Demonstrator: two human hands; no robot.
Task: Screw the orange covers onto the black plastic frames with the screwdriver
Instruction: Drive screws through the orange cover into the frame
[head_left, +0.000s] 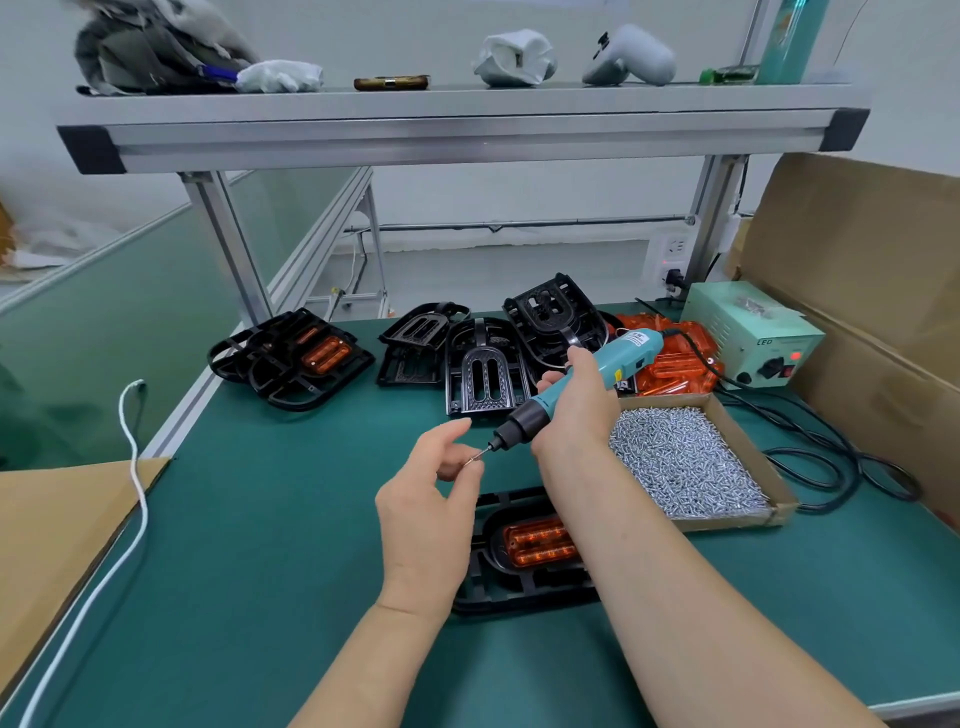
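- Green mat (291, 545) covers the work table, and all the parts lie on it.
- The right hand (576, 405) is wrapped tight around the blue-green screwdriver (628, 353). The tool is tilted, with its tip pointing down and to the left.
- The left hand (426, 514) is up in the air, just beside the tip. Its thumb and a bent finger pinch a tiny screw (475, 458) right at the tip, and the first finger sticks out above.
- A black frame (519, 592) lies flat on the mat under both arms, close to the person. An orange cover (540, 543) sits in its middle.
- A cardboard box (727, 521) sits just right of the right arm. It is full of silver screws (680, 462).
- More black frames (483, 364) are heaped at the back of the table.
- A pile of loose orange covers (670, 358) lies behind the box, next to that heap.
- At the back left, a few frames (291, 358) are stacked, and one shows an orange cover.
- A pale green power box (748, 332) stands at the back right with a red light on.
- A white cable (132, 499) runs along the left side, over a sheet of cardboard (57, 535).
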